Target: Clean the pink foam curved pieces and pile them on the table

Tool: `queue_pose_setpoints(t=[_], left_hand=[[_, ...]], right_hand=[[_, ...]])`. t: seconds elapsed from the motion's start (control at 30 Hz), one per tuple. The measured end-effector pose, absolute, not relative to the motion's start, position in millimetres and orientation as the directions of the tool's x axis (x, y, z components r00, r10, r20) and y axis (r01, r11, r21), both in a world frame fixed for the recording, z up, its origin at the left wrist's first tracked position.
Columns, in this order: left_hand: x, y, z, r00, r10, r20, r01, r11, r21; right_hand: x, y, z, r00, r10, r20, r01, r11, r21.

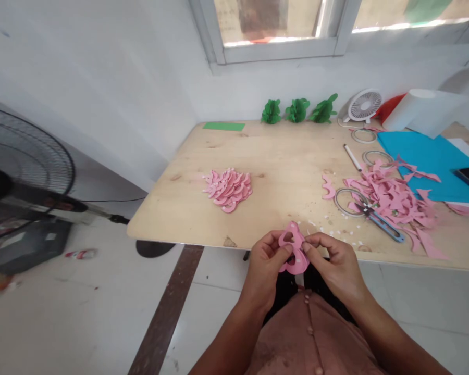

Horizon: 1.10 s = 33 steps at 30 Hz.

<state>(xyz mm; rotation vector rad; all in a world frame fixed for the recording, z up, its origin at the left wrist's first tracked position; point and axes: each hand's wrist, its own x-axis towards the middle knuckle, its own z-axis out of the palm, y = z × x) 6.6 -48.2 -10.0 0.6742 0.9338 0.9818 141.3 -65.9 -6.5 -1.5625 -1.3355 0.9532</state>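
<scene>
Both hands hold a pink paper cutout (pixel 297 264) with rounded lobes and openings, just over the table's front edge. My left hand (pixel 266 265) is closed on its left side, thumb on the front. The thumb and fingers of my right hand (pixel 334 263) pinch its right edge. The cutout seems to have more than one layer; how many I cannot tell. Ahead and to the left lies a pile of similar pink cutouts (pixel 230 188) on the wooden table (pixel 285 156).
Pink paper scraps (pixel 394 195), blue-handled snips (pixel 385 221), tape rolls (pixel 347 202) and a white pen (pixel 352 157) lie to the right. Green paper figures (pixel 297 110) and a small fan (pixel 365 106) stand along the wall. A large floor fan (pixel 27 156) is at left.
</scene>
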Motion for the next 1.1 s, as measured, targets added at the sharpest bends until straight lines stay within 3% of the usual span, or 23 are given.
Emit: queue_pose_setpoints(t=[0.5,1.1], left_hand=[[8.6,-48.0,-5.6,0.225,0.908,-0.354,-0.388,0.417,0.822],[11.9,-41.8,-2.1,0.2,0.87,-0.451,-0.494,0.487,0.72]], right_hand=[[142.1,-67.0,-6.2,0.098,0.995,-0.007,0.365,-0.043,-0.93],[143.8,-72.8,-10.7,0.005,0.998,0.06,0.487,0.05,-0.872]])
